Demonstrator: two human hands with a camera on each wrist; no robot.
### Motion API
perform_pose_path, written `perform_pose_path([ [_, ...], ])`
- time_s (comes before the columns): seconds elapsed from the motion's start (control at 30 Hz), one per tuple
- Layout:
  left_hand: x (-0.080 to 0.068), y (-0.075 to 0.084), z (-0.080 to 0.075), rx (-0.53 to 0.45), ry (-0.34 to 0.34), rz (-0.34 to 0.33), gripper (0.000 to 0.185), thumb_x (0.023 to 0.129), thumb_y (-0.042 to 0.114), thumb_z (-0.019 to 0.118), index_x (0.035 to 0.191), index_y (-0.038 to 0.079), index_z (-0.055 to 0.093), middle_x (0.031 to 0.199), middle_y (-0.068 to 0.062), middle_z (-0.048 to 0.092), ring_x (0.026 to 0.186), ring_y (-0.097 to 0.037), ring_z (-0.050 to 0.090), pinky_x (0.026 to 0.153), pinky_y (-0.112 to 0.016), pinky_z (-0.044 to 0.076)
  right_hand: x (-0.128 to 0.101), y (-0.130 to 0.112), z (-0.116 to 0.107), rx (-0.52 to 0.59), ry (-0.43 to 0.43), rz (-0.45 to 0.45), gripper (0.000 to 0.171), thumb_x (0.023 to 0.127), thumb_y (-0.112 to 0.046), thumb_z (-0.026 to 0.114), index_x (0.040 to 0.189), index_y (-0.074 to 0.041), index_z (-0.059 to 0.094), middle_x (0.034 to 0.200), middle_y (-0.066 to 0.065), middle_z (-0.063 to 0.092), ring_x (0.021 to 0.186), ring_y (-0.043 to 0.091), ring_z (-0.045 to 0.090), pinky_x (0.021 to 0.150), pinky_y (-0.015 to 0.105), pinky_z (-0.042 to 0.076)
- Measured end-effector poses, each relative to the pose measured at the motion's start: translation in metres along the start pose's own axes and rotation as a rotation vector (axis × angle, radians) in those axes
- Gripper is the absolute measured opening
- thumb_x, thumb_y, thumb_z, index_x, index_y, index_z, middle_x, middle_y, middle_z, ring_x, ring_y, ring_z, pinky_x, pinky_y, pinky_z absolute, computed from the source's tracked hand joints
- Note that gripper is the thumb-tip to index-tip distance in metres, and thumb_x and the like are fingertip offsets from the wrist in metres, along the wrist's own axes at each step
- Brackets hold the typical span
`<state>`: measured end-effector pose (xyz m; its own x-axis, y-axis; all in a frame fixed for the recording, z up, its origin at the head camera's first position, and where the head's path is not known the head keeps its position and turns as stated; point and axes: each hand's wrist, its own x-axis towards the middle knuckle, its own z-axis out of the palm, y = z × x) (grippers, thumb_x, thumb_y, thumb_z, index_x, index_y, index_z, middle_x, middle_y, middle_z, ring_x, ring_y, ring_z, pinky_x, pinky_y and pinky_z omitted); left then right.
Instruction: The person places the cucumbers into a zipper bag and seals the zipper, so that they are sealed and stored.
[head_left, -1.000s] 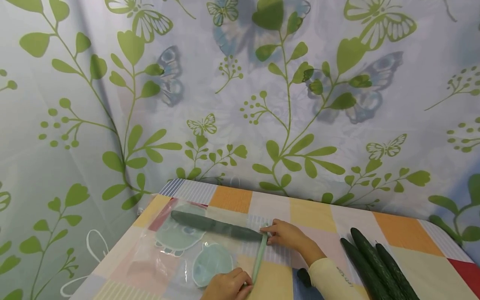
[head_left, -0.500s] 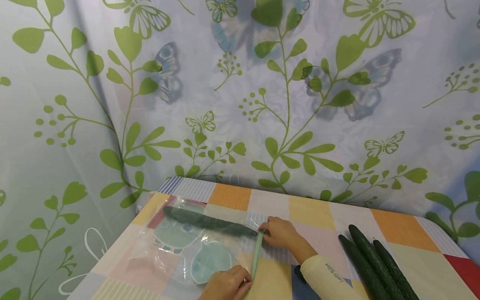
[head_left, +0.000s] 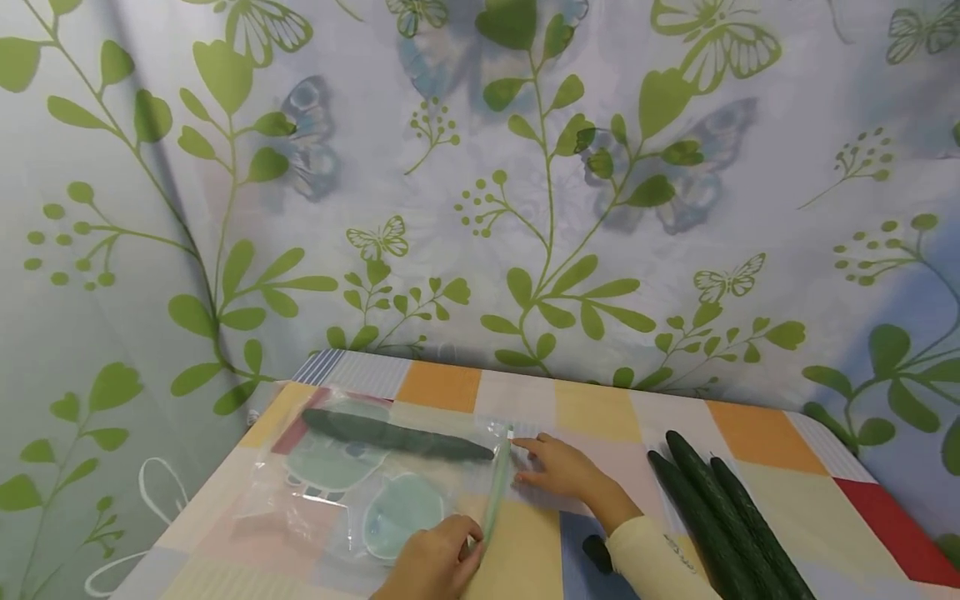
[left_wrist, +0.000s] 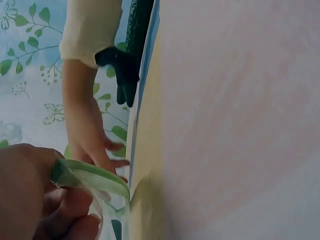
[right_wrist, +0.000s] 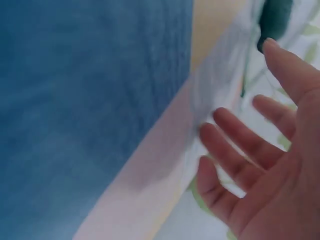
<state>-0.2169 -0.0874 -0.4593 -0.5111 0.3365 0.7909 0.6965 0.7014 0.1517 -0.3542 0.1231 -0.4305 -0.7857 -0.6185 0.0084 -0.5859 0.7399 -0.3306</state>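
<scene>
Evidently the left hand (head_left: 438, 558) pinches the near end of the green strip (head_left: 497, 492) along the clear bag's (head_left: 330, 508) edge, fingers curled. The right hand (head_left: 566, 471) has its fingers apart at the strip's far end; whether they touch it cannot be told. One cucumber (head_left: 397, 435) lies inside the bag on the desk (head_left: 607, 417), and three loose cucumbers (head_left: 720, 504) lie to the right.

At six o'clock, the left hand (head_left: 438, 557) covers the bag's (head_left: 352, 473) near corner; at four, the head view crops the cucumbers (head_left: 723, 517).
</scene>
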Motion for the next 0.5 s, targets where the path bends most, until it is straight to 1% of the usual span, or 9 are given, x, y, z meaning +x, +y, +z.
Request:
perform_pose_path([
  [0.1, 0.001, 0.002, -0.001, -0.011, 0.006, -0.035, 0.028, 0.061, 0.008, 0.077, 0.078, 0.013, 0.055, 0.061, 0.011, 0.048, 0.050, 0.010, 0.038, 0.045, -0.003, 0.030, -0.026, 0.003, -0.009, 0.109, -0.024, 0.040, 0.063, 0.083, -0.040, 0.062, 0.134, -0.007, 0.043, 0.107, 0.012, 0.057, 0.088, 0.024, 0.057, 0.074, 0.043, 0.047],
  [0.2, 0.000, 0.004, -0.001, -0.031, 0.013, -0.046, 0.027, 0.063, 0.008, 0.076, 0.078, 0.014, 0.055, 0.062, 0.012, 0.047, 0.052, 0.010, 0.036, 0.046, -0.003, 0.029, -0.060, 0.007, -0.015, 0.194, -0.036, 0.102, 0.066, 0.084, -0.038, 0.062, 0.136, -0.005, 0.039, 0.110, 0.014, 0.056, 0.089, 0.025, 0.057, 0.073, 0.043, 0.046],
  [0.37, -0.003, 0.001, -0.001, -0.053, 0.026, -0.038, 0.024, 0.066, 0.009, 0.074, 0.078, 0.014, 0.055, 0.062, 0.013, 0.045, 0.053, 0.011, 0.033, 0.047, -0.003, 0.027, -0.118, 0.013, -0.022, 0.256, -0.019, 0.257, 0.071, 0.082, -0.039, 0.063, 0.138, -0.005, 0.035, 0.111, 0.015, 0.053, 0.092, 0.029, 0.055, 0.072, 0.046, 0.047],
  [0.43, -0.004, -0.001, -0.002, -0.057, 0.039, -0.035, 0.017, 0.072, 0.011, 0.071, 0.078, 0.015, 0.055, 0.062, 0.014, 0.044, 0.053, 0.011, 0.032, 0.047, -0.003, 0.027, -0.140, 0.015, -0.028, 0.260, 0.003, 0.316, 0.073, 0.081, -0.039, 0.064, 0.138, -0.004, 0.034, 0.108, 0.014, 0.051, 0.088, 0.026, 0.054, 0.068, 0.043, 0.046],
  [0.5, -0.004, -0.002, -0.002, -0.061, 0.056, -0.032, 0.010, 0.083, 0.018, 0.062, 0.078, 0.015, 0.055, 0.062, 0.014, 0.044, 0.053, 0.011, 0.031, 0.046, -0.003, 0.026, -0.159, 0.017, -0.034, 0.266, 0.028, 0.395, 0.075, 0.079, -0.037, 0.066, 0.138, -0.004, 0.035, 0.102, 0.012, 0.048, 0.081, 0.022, 0.051, 0.063, 0.038, 0.044],
])
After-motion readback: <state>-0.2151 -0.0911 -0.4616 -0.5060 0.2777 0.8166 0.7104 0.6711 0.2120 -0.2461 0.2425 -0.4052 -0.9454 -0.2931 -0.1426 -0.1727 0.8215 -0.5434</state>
